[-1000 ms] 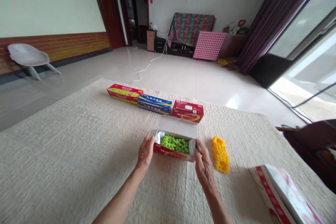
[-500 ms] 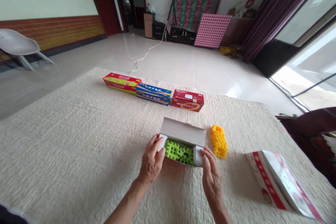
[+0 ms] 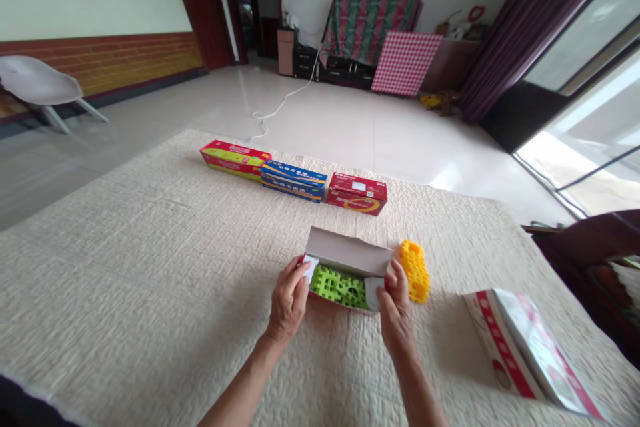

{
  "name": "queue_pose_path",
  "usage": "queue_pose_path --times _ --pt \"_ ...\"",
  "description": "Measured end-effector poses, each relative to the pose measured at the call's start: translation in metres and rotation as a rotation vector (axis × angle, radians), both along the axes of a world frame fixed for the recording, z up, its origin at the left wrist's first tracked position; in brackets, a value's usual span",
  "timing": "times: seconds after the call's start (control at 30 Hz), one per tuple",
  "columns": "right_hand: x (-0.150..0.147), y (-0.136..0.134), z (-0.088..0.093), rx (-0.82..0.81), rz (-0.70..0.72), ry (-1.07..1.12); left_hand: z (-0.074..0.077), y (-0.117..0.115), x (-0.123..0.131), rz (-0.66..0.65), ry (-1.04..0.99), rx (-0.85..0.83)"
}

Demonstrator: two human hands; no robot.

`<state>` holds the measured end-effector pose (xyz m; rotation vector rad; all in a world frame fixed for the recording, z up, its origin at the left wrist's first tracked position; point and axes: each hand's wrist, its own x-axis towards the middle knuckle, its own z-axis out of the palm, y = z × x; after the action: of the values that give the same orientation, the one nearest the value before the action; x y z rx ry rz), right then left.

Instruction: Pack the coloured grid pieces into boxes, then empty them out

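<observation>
An open cardboard box (image 3: 350, 248) lies in front of me, its grey lid flap raised at the far side. Inside it are green plastic interlocking blocks (image 3: 337, 285). My left hand (image 3: 289, 297) grips the box's left end, thumb at the white end flap. At the other end my right hand (image 3: 397, 303) holds the box, with fingers on the outer side and thumb by the right white flap. Just right of that hand, a yellow interlocking block piece (image 3: 415, 271) rests on the cream quilted cover.
Beyond the open box, a red-and-yellow box (image 3: 235, 159), a blue box (image 3: 293, 180) and a dark red box (image 3: 357, 193) stand in a row near the far edge of the quilted cover (image 3: 165, 247). A white-and-red carton (image 3: 530, 347) lies at the right.
My right hand has shifted up and round the box's right end, its fingers now on the outer side. The box stays in place between both hands.
</observation>
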<state>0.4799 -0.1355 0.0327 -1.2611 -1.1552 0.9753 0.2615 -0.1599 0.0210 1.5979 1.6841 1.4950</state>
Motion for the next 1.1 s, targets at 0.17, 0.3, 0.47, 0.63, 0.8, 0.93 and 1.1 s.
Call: queue_pose_path --times 0.17,0.3,0.47,0.63,0.8,0.93,1.1 --pt "0.006 -0.002 0.001 -0.031 0.010 -0.038 0.009 -0.001 0.001 -0.022 -0.132 -0.057" --pt "0.016 -0.011 0.009 -0.022 0.118 -0.044 0.018 0.000 0.001 -0.060 -0.172 -0.069" --pt "0.022 -0.023 0.028 0.028 0.324 -0.091 0.018 0.002 0.000 -0.075 -0.208 -0.091" --pt "0.016 -0.019 0.023 0.099 0.145 -0.255 0.010 -0.002 -0.002 -0.066 -0.267 -0.142" --pt "0.013 -0.013 0.003 0.178 0.090 -0.305 0.013 -0.012 -0.009 -0.087 -0.376 -0.264" --pt "0.016 -0.014 0.001 0.176 0.071 -0.313 0.021 -0.015 -0.018 -0.151 -0.437 -0.309" --pt "0.025 -0.020 0.010 0.127 0.203 -0.307 0.029 -0.015 -0.022 -0.262 -0.503 -0.289"
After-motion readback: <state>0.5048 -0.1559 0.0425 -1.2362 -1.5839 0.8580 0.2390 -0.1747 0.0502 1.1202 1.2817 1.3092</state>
